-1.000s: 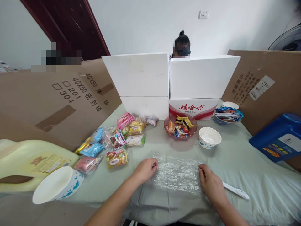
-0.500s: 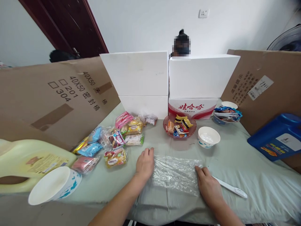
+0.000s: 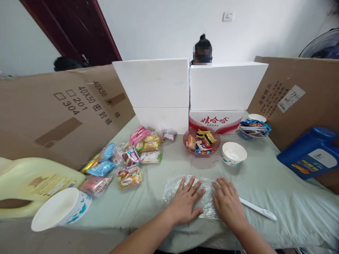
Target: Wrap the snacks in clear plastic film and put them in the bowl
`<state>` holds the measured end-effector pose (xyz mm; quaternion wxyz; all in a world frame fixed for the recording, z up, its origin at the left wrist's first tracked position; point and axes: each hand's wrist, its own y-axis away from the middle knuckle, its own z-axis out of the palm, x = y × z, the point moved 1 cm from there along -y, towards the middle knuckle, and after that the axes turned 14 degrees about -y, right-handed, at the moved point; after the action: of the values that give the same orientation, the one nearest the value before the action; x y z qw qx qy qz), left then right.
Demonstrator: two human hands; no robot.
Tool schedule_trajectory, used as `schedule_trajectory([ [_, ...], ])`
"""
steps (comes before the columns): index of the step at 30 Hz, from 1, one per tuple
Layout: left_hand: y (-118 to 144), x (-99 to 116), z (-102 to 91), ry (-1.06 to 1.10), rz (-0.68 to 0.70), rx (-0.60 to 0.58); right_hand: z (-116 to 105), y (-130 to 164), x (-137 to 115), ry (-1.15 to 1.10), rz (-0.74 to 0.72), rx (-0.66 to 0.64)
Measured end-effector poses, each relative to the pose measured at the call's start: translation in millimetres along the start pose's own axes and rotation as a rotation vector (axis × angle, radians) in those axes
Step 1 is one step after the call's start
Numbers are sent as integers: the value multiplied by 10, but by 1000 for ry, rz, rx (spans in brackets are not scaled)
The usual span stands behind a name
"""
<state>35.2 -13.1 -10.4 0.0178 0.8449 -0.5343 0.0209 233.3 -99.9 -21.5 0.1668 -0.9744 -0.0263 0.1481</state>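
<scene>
I have a crinkled sheet of clear plastic film (image 3: 173, 188) lying flat on the desk (image 3: 265, 180), right in front of me near its front edge. Both my palms are down on it: my left hand (image 3: 186, 201) covers the middle with fingers spread wide, and my right hand (image 3: 228, 203) sits just beside it on the sheet's right end, fingers straight and together. Neither hand grips anything; they lie open and flat, pressing the film against the pale green cloth, which I judge keeps so light and wrinkly a sheet from curling up or sliding. Only its left part shows past my fingers.

Just right of my right hand lies a white plastic knife (image 3: 258, 209), flat on the cloth, its near end close to my knuckles though I can't tell whether it touches the film.

Farther back stands a small white bowl (image 3: 234, 153) with a blue pattern, and beside it a reddish glass dish (image 3: 202, 142) holding wrapped sweets. To the left a spread of snack packets (image 3: 129, 157) lies loose on the cloth, clear of the film. Nearer me on the left a larger white bowl (image 3: 60, 209) lies tipped on its side against a yellow jug (image 3: 31, 183). A blue jug (image 3: 309, 153) lies on the right. Cardboard sheets (image 3: 66, 109) and white foam boxes (image 3: 190, 84) wall the desk in, and another person's head shows behind the boxes.
</scene>
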Motion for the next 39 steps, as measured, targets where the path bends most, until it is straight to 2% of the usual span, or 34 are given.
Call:
schedule_trajectory([
  [2, -10, 4, 12, -3, -7, -6, 116, -49, -80, -64, -111, -103],
  [5, 51, -116, 74, -33, -81, -17, 250, -59, -104, -90, -92, -211],
  [11, 547, -730, 199, -188, -360, 76, 264, 0, -65, -82, -16, -236],
  [14, 772, -797, 158, -214, -498, 185, 266, -15, -72, -89, -4, -245],
  [15, 816, -754, 126, -203, -478, 219, 264, -22, -76, -91, -4, -242],
  [17, 860, -607, 48, -144, -318, 233, 231, -25, -82, -98, -24, -209],
  [20, 882, -404, -56, -45, -93, 159, 78, 44, -72, -167, -122, -166],
  [23, 928, -370, -106, -25, -43, 147, -141, 224, -10, -304, -213, -270],
  [26, 1007, -440, -90, -52, -6, 180, -302, 436, 87, -368, -195, -384],
  [29, 1066, -498, -52, -61, 10, 214, -351, 570, 153, -384, -148, -379],
  [33, 1076, -505, -73, 23, -10, 230, -337, 587, 132, -417, -128, -312],
  [37, 1009, -525, -166, 149, -141, 218, -382, 491, 56, -494, -108, -275],
  [39, 942, -556, -195, 169, -243, 207, -409, 413, 46, -547, -47, -276],
])
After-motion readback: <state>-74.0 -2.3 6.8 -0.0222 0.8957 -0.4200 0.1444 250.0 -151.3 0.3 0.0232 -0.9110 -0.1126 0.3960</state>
